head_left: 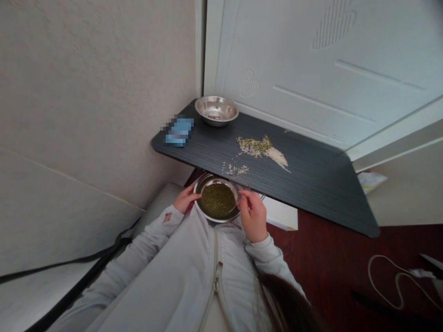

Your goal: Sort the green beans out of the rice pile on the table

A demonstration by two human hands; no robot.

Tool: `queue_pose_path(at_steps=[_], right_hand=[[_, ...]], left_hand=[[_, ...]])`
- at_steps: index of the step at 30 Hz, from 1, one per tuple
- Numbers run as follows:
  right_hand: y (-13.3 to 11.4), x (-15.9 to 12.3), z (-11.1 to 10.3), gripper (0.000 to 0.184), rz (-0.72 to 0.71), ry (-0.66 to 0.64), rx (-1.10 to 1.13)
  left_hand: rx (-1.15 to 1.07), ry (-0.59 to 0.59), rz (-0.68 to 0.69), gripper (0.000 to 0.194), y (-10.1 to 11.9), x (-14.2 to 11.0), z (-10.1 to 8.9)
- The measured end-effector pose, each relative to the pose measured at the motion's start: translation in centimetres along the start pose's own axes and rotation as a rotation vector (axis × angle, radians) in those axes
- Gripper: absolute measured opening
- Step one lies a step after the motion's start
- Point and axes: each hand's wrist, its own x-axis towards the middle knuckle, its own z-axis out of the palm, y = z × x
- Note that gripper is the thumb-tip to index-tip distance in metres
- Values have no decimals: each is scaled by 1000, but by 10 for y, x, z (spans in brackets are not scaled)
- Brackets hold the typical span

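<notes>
A steel bowl (225,220) full of small green beans (217,200) sits close to my body, just under the table's near edge. My left hand (186,199) grips its left rim, thumb on top. At the bowl's right side my right hand (253,213) is closed, fingers pinched around a thin see-through plastic piece (241,186) whose exact kind I cannot make out. On the table beyond lies a loose pile of green and whitish grains (254,146), touching a streak of pale, fine grains (278,157). A smaller scatter of whitish grains (236,169) lies near the edge.
The dark table (318,184) stands against a white door (294,60). A second steel bowl (216,110) rests at its back left, beside a blurred blue packet (180,132). Below are a white box (281,213) and a pale cable (398,281) on the reddish floor.
</notes>
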Motion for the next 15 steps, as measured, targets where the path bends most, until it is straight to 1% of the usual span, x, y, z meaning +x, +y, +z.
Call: queue_pose_path(at_steps=[7, 15], right_hand=[[6, 0, -8, 20, 40, 73, -62], [17, 2, -16, 21, 106, 153, -43]], left_hand=[[-11, 3, 3, 37, -1, 0, 1], [-26, 12, -5, 38, -1, -1, 1]])
